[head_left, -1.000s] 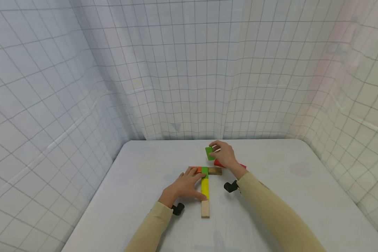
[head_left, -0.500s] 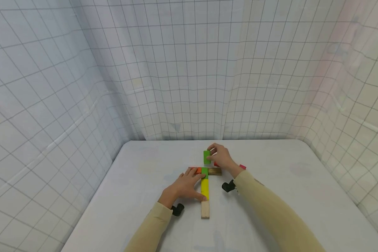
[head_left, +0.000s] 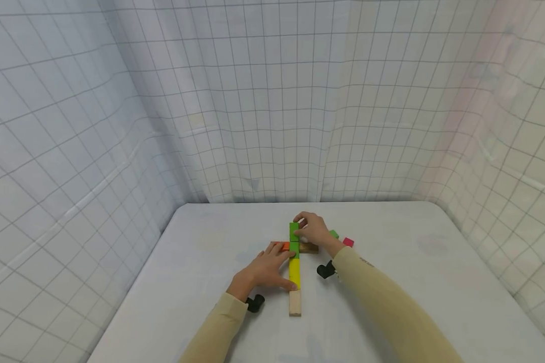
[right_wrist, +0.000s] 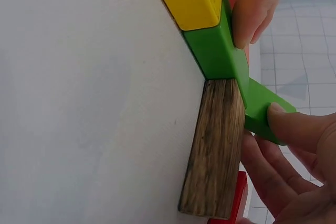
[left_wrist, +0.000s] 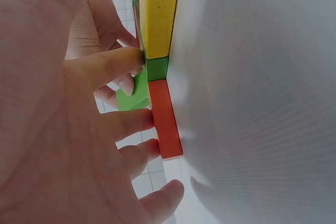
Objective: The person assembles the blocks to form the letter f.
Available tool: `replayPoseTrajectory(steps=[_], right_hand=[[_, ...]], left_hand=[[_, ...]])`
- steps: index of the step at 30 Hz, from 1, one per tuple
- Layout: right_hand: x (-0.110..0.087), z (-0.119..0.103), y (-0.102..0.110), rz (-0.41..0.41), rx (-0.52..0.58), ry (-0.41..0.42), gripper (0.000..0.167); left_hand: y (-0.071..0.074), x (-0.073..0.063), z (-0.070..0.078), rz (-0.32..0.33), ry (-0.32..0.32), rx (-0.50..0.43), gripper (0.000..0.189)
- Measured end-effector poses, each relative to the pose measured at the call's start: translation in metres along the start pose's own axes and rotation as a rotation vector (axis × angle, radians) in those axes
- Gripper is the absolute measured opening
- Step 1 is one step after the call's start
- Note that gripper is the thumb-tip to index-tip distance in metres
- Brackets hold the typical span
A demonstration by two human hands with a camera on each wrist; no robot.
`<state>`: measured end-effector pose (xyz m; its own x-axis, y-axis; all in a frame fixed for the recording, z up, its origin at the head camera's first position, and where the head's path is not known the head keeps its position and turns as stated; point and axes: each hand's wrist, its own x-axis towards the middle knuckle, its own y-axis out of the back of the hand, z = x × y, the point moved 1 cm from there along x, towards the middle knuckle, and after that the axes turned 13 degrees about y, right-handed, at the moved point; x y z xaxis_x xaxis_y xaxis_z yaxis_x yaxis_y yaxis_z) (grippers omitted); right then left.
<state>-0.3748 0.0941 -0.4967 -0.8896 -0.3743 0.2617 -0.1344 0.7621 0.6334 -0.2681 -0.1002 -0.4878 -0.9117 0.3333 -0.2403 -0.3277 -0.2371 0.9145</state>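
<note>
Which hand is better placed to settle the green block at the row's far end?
Probably the right hand: it pinches that far-end green block. The left hand touches the nearer green block and the orange block, and could steady them.

White table (head_left: pixel 181 272), far corners rounded; dark-gridded white curtains (head_left: pixel 272 101) on 3 sides.

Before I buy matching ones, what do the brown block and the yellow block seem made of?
The brown block: likely wood, matte, perhaps stained; dark streaky grain shows. The yellow block: possibly painted wood, smooth and evenly coloured; no grain shows, so plastic remains possible.
</note>
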Motion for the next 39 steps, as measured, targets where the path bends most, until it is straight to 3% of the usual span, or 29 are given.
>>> replayPoseTrajectory(steps=[14,24,39], right_hand=[[-0.003,0.0018,-0.0024,-0.119,-0.162,0.032,0.032],[-0.004,0.0009,-0.0044,-0.159,-0.277,0.035,0.035],[-0.0057,0.0002,-0.0038,-0.176,-0.307,0.018,0.036]], left_hand=[[-0.0012,-0.0028,0.0012,0.0,-0.004,-0.015,0.097],[-0.0009,-0.0021,0.0005,0.015,-0.018,-0.018,0.097],[-0.0045,-0.0002,-0.0014,0.003,0.01,-0.015,0.101]])
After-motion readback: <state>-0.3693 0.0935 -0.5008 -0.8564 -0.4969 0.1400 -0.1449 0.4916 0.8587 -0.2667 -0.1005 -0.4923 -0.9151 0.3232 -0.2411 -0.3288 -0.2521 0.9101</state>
